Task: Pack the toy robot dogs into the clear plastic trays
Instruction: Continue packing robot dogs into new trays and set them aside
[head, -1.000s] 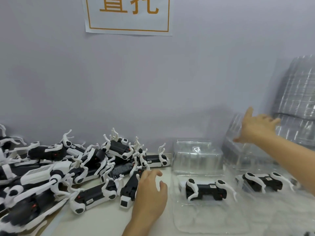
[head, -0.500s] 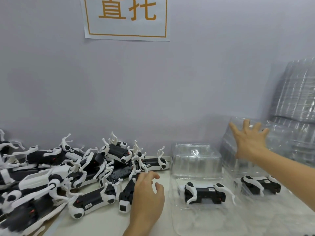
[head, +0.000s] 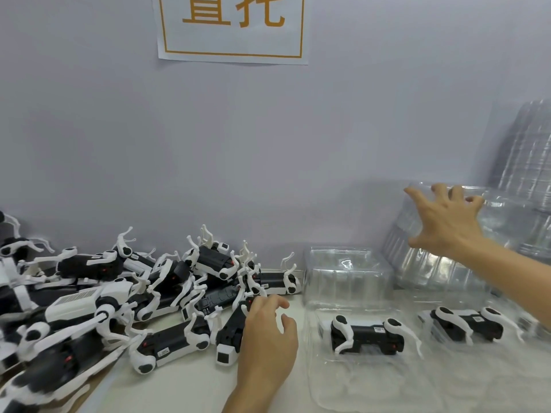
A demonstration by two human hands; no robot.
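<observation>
- A heap of black-and-white toy robot dogs [head: 125,296] lies on the white table [head: 190,386], left of the near clear tray [head: 366,383] that serves here as the landmark.
- One dog [head: 368,335] lies on its side inside that near tray; the tray's hinged lid [head: 347,275] stands up behind it.
- Right of the near tray, a second tray [head: 477,350] holds another dog [head: 468,324], slightly blurred.
- The left hand [head: 268,338] is just left of the near tray, fingers loosely curled over a dog [head: 231,335] at the heap's edge; whether it grips the dog I cannot tell.
- The right hand [head: 447,222], beyond and right of the near tray, is spread wide against a stack of empty clear trays [head: 441,269], not closed around it.
- A paper sign [head: 232,28] hangs on the wall above.
</observation>
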